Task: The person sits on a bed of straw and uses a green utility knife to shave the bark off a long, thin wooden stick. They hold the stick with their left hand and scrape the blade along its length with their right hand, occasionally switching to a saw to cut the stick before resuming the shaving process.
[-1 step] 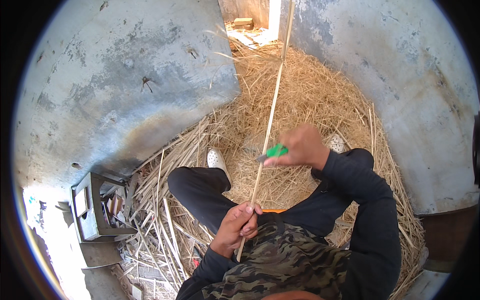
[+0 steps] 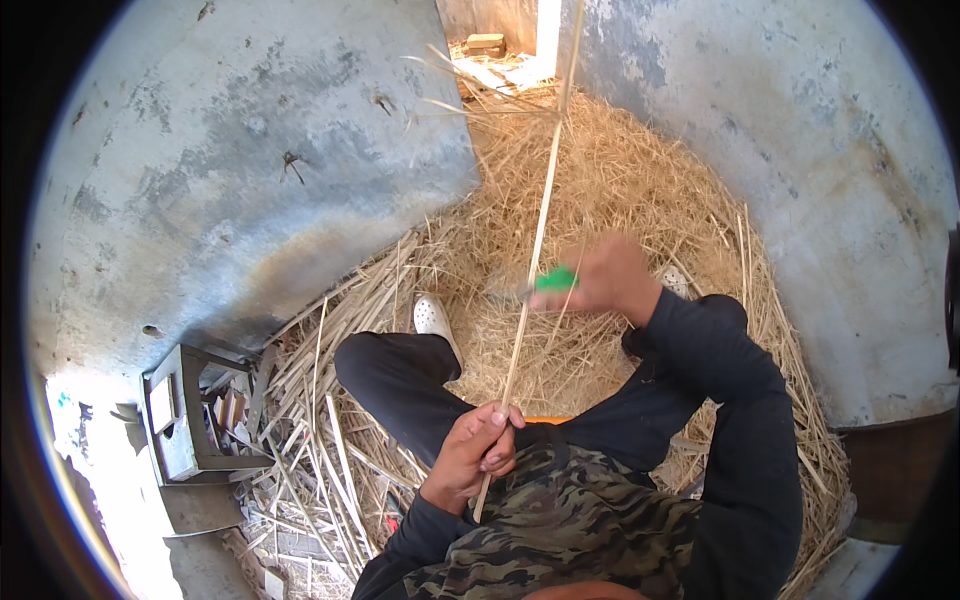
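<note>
A long, thin pale bamboo strip point(image 2: 545, 205) runs from my lap up past the far edge of the view. Near its lower end, my left hand point(image 2: 474, 452) is closed around it, thumb on top, and a short end sticks out below the fist. My right hand point(image 2: 612, 278), blurred by motion, grips a knife with a green handle point(image 2: 556, 281). Its dark blade lies at the strip, around the middle of the visible length; the blade's exact contact is smeared.
Curly shavings point(image 2: 630, 175) cover the floor ahead, around my white clogs point(image 2: 431, 316). Split slats point(image 2: 320, 400) lie heaped at left, beside a worn stool-like frame point(image 2: 200, 415). Grey walls point(image 2: 260, 150) stand on both sides, with a brick point(image 2: 486, 43) at the far opening.
My right hand and the knife have moved slightly away from me along the strip. The strip's far part has shifted a little left. My left hand stays in place.
</note>
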A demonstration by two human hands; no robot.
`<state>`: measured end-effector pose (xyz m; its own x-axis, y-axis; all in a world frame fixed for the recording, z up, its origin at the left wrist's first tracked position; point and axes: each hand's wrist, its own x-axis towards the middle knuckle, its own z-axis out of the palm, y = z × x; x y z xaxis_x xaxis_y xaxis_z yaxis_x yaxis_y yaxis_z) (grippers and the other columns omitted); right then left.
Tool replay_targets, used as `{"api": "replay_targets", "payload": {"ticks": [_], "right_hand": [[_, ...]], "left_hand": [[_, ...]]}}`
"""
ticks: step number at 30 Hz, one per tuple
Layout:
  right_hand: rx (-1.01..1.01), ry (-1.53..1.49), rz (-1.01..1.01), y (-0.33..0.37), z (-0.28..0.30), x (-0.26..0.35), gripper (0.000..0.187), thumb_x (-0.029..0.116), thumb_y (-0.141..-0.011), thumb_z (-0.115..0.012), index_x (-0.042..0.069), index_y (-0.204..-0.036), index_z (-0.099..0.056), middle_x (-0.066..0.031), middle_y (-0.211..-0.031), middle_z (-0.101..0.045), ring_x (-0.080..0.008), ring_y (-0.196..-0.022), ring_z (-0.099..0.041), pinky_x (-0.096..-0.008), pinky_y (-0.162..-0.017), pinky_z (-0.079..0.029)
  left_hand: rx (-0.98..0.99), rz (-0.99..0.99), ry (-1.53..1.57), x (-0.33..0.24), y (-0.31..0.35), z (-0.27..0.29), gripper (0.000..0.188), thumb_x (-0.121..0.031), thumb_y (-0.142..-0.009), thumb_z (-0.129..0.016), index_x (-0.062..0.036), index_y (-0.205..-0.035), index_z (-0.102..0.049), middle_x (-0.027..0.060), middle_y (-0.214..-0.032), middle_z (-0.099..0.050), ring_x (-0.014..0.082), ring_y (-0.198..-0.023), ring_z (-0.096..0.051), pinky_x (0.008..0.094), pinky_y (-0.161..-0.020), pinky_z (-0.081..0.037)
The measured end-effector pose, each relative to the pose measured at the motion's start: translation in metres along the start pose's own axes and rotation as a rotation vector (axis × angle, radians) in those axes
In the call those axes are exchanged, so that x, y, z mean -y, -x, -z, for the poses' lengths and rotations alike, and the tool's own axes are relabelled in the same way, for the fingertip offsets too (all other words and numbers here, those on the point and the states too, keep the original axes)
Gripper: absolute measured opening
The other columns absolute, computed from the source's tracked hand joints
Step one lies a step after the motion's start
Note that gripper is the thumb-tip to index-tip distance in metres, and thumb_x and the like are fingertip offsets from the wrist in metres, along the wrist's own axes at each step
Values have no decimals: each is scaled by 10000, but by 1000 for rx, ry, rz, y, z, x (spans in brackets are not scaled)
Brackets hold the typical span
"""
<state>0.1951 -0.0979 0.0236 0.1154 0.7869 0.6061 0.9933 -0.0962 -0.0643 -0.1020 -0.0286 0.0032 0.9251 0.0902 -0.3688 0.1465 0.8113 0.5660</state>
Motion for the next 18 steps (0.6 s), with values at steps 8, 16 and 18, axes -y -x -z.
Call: {"api": "replay_targets", "payload": {"ticks": [8, 16, 18], "right_hand": [[-78, 27, 13, -4, -9, -14, 701, 804, -753, -523, 147, -522, -605, -17, -392, -406, -165, -318, -387, -331, -342, -292], [-21, 337, -372, -41, 11, -142, 769, 837, -810, -370, 145, -508, -516, 33, -411, -329, -128, -349, -330, -326, -347, -269], [-36, 240, -393, -42, 11, -141, 811, 846, -812, -349, 111, -472, -404, 14, -420, -255, -149, -359, -304, -353, -363, -310]], "left_hand": [[23, -30, -35, -2, 2, -3, 263, -250, -1039, -435, -6, -1010, -526, -23, -547, -388, 44, -435, -284, 218, -434, -268], [32, 43, -118, 8, 9, -8, 242, -239, -1036, -432, -15, -1003, -519, -29, -540, -377, 44, -429, -289, 225, -423, -272], [18, 34, -118, 10, 4, -6, 243, -236, -1034, -438, -13, -1001, -528, -31, -543, -387, 44, -430, -296, 223, -423, -275]]}}
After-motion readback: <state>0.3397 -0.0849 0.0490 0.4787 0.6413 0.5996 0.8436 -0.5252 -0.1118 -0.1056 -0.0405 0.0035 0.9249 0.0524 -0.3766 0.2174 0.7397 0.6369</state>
